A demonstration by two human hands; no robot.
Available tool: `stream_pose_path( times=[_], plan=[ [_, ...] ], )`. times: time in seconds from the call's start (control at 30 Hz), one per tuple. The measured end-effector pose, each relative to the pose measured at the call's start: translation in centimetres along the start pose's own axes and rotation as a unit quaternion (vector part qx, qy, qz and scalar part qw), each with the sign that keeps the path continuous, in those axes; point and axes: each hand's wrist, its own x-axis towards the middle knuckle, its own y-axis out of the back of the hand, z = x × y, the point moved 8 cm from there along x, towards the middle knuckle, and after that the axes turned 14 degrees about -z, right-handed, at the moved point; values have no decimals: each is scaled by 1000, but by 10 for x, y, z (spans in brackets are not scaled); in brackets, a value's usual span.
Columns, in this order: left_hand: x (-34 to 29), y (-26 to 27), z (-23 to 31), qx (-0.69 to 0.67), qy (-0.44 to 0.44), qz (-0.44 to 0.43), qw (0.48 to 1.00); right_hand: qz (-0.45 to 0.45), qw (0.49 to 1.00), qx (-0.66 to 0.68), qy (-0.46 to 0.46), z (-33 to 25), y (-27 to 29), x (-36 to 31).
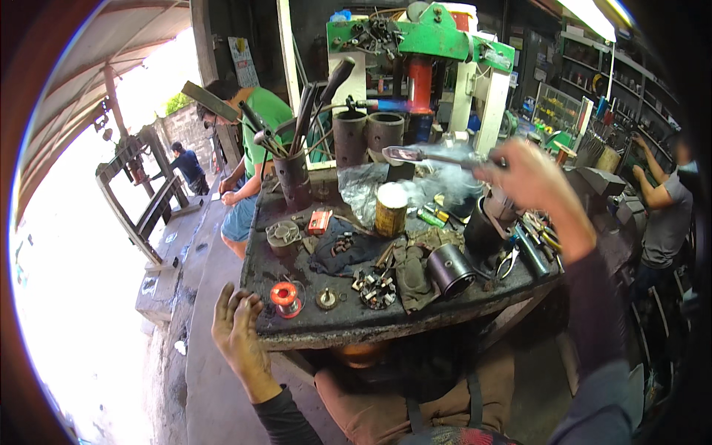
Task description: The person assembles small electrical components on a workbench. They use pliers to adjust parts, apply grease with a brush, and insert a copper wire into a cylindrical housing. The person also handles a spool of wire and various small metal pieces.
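— What surrounds the workbench (415, 315)?
— A dim workshop: shelves (586, 81) far right under a lit tube lamp (589, 16), a green press (437, 37) at the far end.
— And left?
— It opens to glaring daylight, a concrete floor (215, 386), a steel frame (141, 200) and a roof (126, 37) on a post (115, 100).

Right hand (528, 176) holds a smoking soldering iron (434, 156) above the workbench (356, 322) (left hand (236, 326) at its edge).

long metal soldering iron (426, 155), held level above the cluttered bench, flat tip smoking, pointing left.
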Motion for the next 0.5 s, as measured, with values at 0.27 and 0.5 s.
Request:
stream_pose_path(
  times=[0.27, 0.5],
  plan=[
    [-4, 13, -12, -34, 3, 0, 999, 44, 740, 667, 73, 42, -167, -68],
    [-12, 17, -25, -33, 12, 7, 999, 6, 686, 713, 145, 46, -199, -67]
  ],
)
